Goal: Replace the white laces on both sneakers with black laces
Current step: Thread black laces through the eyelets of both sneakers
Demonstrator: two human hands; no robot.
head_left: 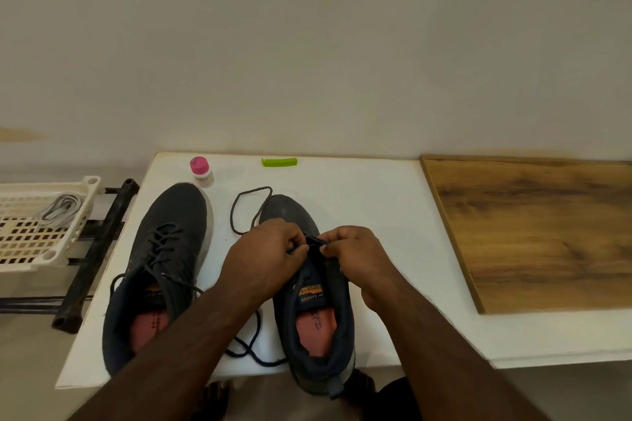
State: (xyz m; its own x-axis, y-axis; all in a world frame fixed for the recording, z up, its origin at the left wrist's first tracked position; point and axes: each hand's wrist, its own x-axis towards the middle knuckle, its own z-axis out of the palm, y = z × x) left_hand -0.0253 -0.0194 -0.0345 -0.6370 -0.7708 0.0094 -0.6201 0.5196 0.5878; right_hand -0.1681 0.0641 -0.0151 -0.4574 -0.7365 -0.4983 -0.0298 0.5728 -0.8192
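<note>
Two dark sneakers stand on a white table (376, 202), toes away from me. The left sneaker (171, 239) is laced with a black lace. Over the eyelets of the right sneaker (318, 314) both hands work. My left hand (266, 256) pinches the black lace (246, 212) at the shoe's throat. My right hand (359, 260) pinches the same lace and the shoe's upper edge from the right. The lace loops out past the toe and trails between the shoes near the table's front edge. White laces (60, 212) lie in a cream basket (44, 256) at the left.
A small bottle with a pink cap (201, 171) and a green clip-like piece (279, 161) sit at the table's back edge. A wooden board (547, 232) lies on the right. A black metal frame (99, 249) stands beside the basket.
</note>
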